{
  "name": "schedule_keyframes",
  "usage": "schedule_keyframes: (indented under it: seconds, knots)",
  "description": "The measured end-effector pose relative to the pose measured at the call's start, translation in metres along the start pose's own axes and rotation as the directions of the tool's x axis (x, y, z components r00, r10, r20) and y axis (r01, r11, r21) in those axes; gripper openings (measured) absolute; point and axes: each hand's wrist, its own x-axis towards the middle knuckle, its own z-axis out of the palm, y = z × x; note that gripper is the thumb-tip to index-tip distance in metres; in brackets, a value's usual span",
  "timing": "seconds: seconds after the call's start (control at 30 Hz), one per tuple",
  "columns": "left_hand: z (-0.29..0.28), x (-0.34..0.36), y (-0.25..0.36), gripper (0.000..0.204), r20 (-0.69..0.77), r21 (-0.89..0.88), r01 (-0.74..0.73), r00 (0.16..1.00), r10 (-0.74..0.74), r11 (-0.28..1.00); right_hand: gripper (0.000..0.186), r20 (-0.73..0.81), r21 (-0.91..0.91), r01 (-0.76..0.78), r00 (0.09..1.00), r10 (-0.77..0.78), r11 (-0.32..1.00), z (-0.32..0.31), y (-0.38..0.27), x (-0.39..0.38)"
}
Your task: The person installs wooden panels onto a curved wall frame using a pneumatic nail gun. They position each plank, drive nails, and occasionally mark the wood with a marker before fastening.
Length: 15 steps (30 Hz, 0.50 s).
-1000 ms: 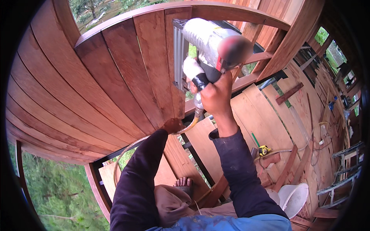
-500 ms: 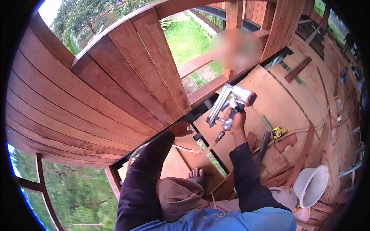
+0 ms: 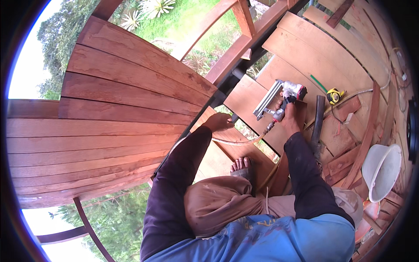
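Your left hand [image 3: 218, 122] has curled fingers, hard to make out; whether they pinch anything, I cannot tell. Your right hand [image 3: 290, 118] wraps its fingers around the nail gun [image 3: 295, 90], partly hiding its handle, over the floorboards [image 3: 312, 50].

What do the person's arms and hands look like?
The left sleeve is long and dark purplish, the right sleeve long and nearly black. Both meet a bright blue shirt. The left hand and right hand have no gloves on.

Nothing legible here: the print on the blue shirt [image 3: 270, 238] is too smudged to read, and no lettering comes clear on the nail gun [image 3: 292, 88].
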Motion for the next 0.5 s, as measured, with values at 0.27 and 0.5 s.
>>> schedule_keyframes:
  seconds: [0.27,0.5]
  knots:
    - [0.005,0.023,-0.002,0.043,0.054,0.050,-0.011,0.999,0.008,0.999,0.027,-0.095,-0.426,0.048,0.991,-0.097,0.903,-0.047,0.001,0.008]
    - [0.025,0.040,-0.027,0.037,-0.020,-0.070,-0.242,0.970,0.241,0.968,0.020,-0.183,-0.951,-0.184,0.983,0.027,0.250,-0.022,-0.038,-0.014]
